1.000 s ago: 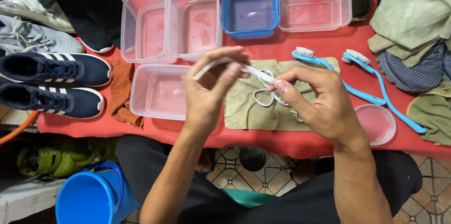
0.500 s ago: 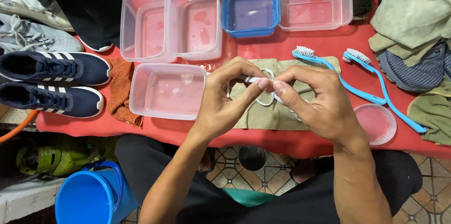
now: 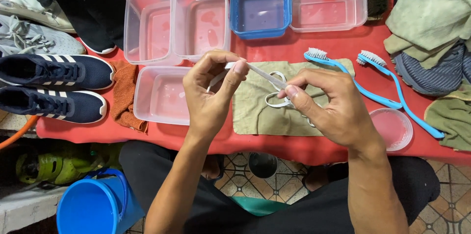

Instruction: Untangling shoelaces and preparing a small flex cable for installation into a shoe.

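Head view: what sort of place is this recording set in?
Most likely a small shoe-cleaning workstation. Several sneakers line the left edge of a red table, clear tubs hold water, and two blue brushes lie by a cloth. Both hands pull a white shoelace taut.

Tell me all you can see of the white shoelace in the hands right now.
The white shoelace is a flat, narrow strip that looks like woven fabric. One stretch runs taut and slanted between the left hand, pinching it near one end, and the right hand, pinching it lower down. The rest loops loosely below the right fingers onto the olive cloth on the red table. Whether it is wet cannot be told.
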